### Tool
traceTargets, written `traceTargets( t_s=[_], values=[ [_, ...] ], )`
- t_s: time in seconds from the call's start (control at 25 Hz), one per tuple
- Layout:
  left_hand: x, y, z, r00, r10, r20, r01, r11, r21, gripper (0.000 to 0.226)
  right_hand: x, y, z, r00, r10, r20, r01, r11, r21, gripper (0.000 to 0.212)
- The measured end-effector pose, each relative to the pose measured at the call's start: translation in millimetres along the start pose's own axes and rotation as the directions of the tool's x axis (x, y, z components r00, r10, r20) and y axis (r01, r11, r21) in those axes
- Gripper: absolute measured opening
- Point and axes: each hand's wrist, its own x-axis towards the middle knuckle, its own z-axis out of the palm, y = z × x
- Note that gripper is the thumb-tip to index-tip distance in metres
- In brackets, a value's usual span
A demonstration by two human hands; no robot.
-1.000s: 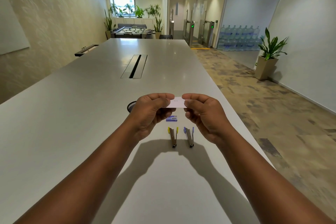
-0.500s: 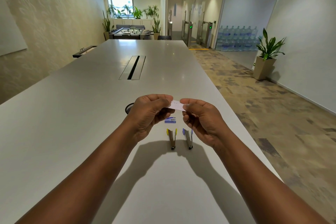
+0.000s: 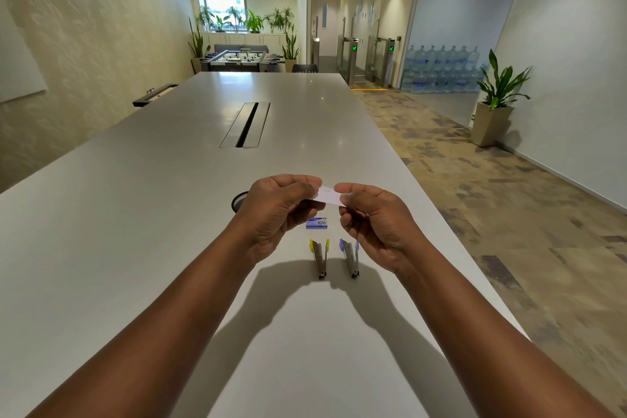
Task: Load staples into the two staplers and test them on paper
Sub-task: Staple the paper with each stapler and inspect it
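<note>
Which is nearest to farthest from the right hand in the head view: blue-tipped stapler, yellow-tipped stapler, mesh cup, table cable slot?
1. Blue-tipped stapler, just below the right hand.
2. Yellow-tipped stapler, next one leftward.
3. Mesh cup, behind the left hand.
4. Cable slot, far up the table's middle.

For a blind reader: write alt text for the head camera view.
Both hands, left hand and right hand, pinch a small white paper slip above a long white table. Below lie a yellow-tipped stapler, a blue-tipped stapler and a staple box.

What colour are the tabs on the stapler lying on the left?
Yellow. The left stapler has yellow tabs at its far end, seen in the head view.
</note>
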Motion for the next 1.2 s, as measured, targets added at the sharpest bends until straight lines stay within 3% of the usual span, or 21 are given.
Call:
traceTargets(
  t_s=[0.44,0.6,0.8,1.04,1.2],
  values=[
    [1.3,-1.3,-2.7,1.000,-0.001,0.004,0.001,1.000,0.002,0.015,-1.3,-1.7,2.6,1.000,-0.027,0.008,0.027,1.000,0.001,0.018],
    [-1.7,-9.3,-1.5,0.999,-0.053,0.011,0.054,0.997,-0.062,0.019,-3.3,-4.6,2.1,0.987,-0.157,0.036,0.161,0.972,-0.170,0.022],
    [-2.2,-16.2,-0.6,0.995,-0.102,-0.001,0.101,0.987,-0.126,0.022,-6.9,-4.6,2.8,0.951,-0.283,0.129,0.310,0.840,-0.446,0.025],
    [-2.5,-16.4,3.9,0.982,-0.166,-0.094,0.144,0.968,-0.206,0.006,-9.6,-1.5,6.3,0.930,-0.337,0.150,0.365,0.782,-0.505,0.030],
    [-5.0,-14.3,2.6,0.994,-0.101,-0.051,0.094,0.988,-0.125,0.017,-10.4,-1.3,7.6,0.937,-0.326,0.126,0.346,0.814,-0.467,0.027]
  ],
)
